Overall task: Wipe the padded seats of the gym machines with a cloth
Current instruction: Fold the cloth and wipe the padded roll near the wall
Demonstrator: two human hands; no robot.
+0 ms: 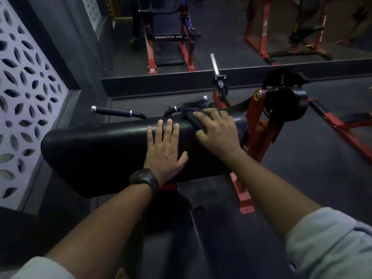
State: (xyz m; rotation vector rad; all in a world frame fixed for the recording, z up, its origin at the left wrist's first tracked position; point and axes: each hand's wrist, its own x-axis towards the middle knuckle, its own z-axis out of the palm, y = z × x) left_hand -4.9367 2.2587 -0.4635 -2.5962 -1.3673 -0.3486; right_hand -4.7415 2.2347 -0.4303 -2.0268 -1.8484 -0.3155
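Cloth (192,120), dark and crumpled, under right hand (218,133) on smooth rounded pad (96,150)

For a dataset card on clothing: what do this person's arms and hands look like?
Both forearms are bare below pale sleeves: the right sleeve looks blue-grey, and only a corner of the left sleeve shows. A black watch with a squarish face and ribbed strap sits on the left wrist. The left hand and right hand wear no gloves or visible rings.

We're in a gym here: a red steel machine frame (254,117), a long black padded rest (100,150), a chrome plate-loading peg (214,64), dark rubber flooring (302,168), and a big wall mirror (221,27) behind.
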